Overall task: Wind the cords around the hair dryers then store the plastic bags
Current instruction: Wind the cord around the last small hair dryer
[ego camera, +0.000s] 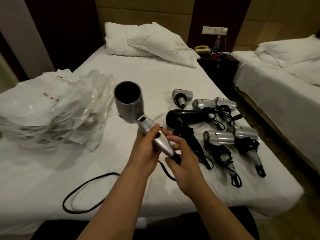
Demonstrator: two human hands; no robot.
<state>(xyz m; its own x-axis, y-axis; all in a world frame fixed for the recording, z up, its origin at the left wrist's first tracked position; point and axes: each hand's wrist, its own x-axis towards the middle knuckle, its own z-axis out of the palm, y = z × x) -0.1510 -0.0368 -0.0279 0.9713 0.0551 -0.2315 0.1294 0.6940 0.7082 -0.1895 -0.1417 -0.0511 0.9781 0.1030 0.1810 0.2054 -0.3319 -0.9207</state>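
Note:
A silver hair dryer is held up over the bed, nozzle pointing toward the camera. My left hand grips its handle. My right hand pinches the black cord where it leaves the handle's base. The rest of that black cord trails in a loose loop on the sheet at lower left. To the right lie several silver hair dryers with cords wound round them, and one black hair dryer. A heap of clear and white plastic bags sits on the bed's left side.
The white bed has two pillows at its head. A dark nightstand with a telephone and bottle stands between this bed and a second bed on the right. A dark bench edge lies below my arms.

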